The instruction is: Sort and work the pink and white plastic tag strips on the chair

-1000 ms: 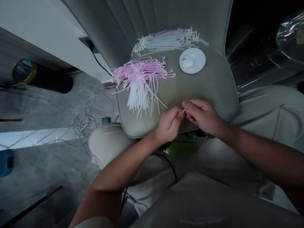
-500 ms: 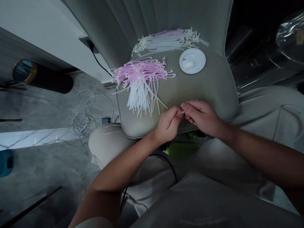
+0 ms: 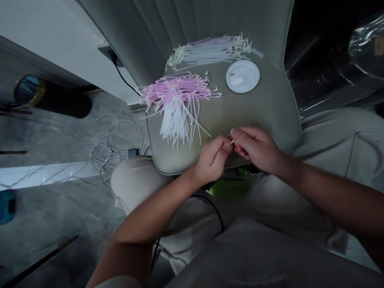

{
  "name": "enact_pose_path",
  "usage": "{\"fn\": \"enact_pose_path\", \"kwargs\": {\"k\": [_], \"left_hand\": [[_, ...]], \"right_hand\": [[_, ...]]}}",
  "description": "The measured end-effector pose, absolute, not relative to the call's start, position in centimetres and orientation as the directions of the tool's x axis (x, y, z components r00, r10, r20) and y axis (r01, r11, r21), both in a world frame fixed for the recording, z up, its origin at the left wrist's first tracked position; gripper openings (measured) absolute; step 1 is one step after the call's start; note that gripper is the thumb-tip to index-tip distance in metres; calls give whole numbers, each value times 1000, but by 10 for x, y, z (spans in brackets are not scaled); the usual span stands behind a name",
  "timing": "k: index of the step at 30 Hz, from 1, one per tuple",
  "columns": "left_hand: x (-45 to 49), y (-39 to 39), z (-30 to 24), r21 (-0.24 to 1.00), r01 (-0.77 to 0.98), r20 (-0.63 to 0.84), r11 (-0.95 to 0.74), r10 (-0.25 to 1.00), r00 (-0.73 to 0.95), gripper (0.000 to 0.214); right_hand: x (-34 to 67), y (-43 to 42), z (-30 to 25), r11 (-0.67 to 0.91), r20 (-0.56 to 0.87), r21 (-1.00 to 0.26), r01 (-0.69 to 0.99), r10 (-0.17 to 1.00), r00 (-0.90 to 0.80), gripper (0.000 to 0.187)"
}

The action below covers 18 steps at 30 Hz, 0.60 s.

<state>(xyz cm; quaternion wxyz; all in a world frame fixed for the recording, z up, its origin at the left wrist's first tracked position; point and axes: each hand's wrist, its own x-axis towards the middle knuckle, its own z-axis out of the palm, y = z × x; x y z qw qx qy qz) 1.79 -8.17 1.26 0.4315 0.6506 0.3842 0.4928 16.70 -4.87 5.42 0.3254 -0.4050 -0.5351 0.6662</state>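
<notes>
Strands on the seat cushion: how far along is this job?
Looks done: the tidier upper bundle. In hand: a small white piece held between the left hand and right hand. Left: perhaps the looser pink-and-white pile, though the pictures don't settle which pile is finished.

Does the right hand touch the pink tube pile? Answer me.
No, the right hand is clear of the pink tube pile, at a small white piece by the left hand.

a coiled white cable (image 3: 105, 150) lies on the grey floor (image 3: 60, 208); crumpled clear plastic (image 3: 366, 44) sits beside the seat cushion (image 3: 264, 112).
</notes>
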Motion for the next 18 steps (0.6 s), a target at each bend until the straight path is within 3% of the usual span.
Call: {"fn": "enact_pose_path", "kwargs": {"k": [7, 18], "left_hand": [[19, -85, 23, 934, 33, 342, -357, 915, 216, 24], [19, -82, 22, 939, 50, 323, -340, 922, 216, 26]], "right_hand": [[169, -53, 62, -139, -124, -990, 5, 871, -476, 44], [169, -52, 62, -221, -207, -975, 24, 867, -453, 47]]}}
